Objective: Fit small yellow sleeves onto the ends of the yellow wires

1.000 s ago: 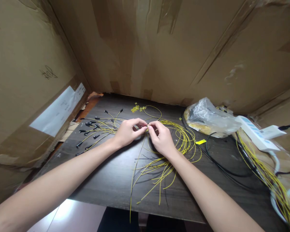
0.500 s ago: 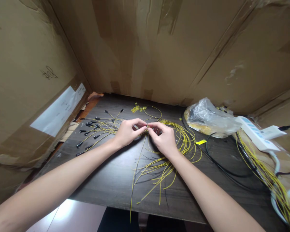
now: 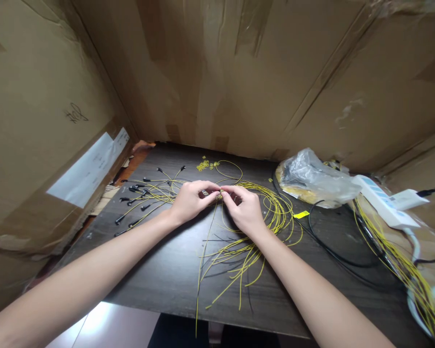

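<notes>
My left hand (image 3: 194, 200) and my right hand (image 3: 244, 209) meet fingertip to fingertip over the middle of the dark table (image 3: 159, 270). Both pinch a small yellow piece (image 3: 221, 191), largely covered by the fingers. A thin yellow wire and a dark one hang from that spot toward the front edge. Beside and under my right hand lies a bundle of yellow wires (image 3: 281, 208), looped at the right with loose ends in front. Left of my left hand, black connectors (image 3: 145, 192) fan out on yellow wires.
Small yellow pieces (image 3: 203, 166) are scattered at the back. A clear plastic bag (image 3: 311, 179), a yellow tag (image 3: 301, 214), black cable and a white power strip (image 3: 384, 200) lie at the right. Cardboard walls (image 3: 210, 72) enclose the table's back and sides.
The view has shifted very slightly. Both hands stay together at the same spot, with the fingers of my right hand a little more closed round the small piece.
</notes>
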A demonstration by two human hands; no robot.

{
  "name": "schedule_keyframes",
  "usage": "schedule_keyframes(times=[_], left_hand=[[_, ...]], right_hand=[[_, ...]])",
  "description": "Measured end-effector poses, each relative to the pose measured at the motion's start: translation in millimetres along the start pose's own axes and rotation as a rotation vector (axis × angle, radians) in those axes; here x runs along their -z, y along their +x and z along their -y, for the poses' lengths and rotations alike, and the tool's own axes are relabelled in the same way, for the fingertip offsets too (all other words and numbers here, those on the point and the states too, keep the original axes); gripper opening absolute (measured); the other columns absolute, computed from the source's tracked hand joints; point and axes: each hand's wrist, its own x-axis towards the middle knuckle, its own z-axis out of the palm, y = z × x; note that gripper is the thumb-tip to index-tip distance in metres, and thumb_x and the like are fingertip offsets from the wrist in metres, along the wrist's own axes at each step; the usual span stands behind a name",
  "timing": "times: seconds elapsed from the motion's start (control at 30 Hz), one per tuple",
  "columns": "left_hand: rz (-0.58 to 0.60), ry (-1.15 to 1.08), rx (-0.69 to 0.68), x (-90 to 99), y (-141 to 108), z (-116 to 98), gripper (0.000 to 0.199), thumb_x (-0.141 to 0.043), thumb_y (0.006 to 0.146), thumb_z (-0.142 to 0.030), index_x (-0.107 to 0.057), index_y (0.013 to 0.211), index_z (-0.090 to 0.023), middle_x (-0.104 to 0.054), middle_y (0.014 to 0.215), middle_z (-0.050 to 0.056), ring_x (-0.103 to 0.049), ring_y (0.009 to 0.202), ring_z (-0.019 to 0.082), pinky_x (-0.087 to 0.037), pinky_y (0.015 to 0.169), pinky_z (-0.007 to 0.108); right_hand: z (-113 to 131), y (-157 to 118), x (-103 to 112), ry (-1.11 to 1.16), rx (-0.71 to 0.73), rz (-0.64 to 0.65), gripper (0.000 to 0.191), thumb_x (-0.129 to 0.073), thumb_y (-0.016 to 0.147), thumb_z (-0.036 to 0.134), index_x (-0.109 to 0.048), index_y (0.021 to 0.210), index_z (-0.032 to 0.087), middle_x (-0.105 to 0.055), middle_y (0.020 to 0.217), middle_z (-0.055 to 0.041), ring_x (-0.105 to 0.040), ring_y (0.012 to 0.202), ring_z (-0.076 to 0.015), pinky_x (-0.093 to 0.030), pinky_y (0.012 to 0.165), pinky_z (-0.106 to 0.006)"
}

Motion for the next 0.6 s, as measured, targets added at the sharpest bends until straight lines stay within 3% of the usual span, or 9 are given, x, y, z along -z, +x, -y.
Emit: schedule_keyframes(times=[0.4,0.6], left_hand=[[0.017,0.003,-0.002,0.9,0.8,-1.8,0.012,-0.068,0.09,-0.021,-0.077,0.098,-0.018,-0.079,0.091,0.002,-0.072,0.075,0.014,-0.056,0.066,0.023],[0.032,-0.027,0.061,1.0,1.6,-4.7,0.011,-0.069,0.089,-0.023,-0.076,0.096,-0.018,-0.079,0.088,0.002,-0.071,0.07,0.013,-0.058,0.067,0.024]], right_hand=[[1.4,-0.1,-1.1,-0.025,-0.034,-0.015,0.016,-0.062,0.092,0.028,-0.074,0.098,0.019,-0.076,0.088,-0.0039,-0.064,0.068,-0.0167,-0.05,0.069,-0.03],[2.4,-0.5,0.3,-0.053,-0.025,-0.032,0.011,-0.065,0.088,0.024,-0.074,0.093,0.021,-0.075,0.085,-0.0026,-0.062,0.067,-0.0169,-0.049,0.068,-0.03]])
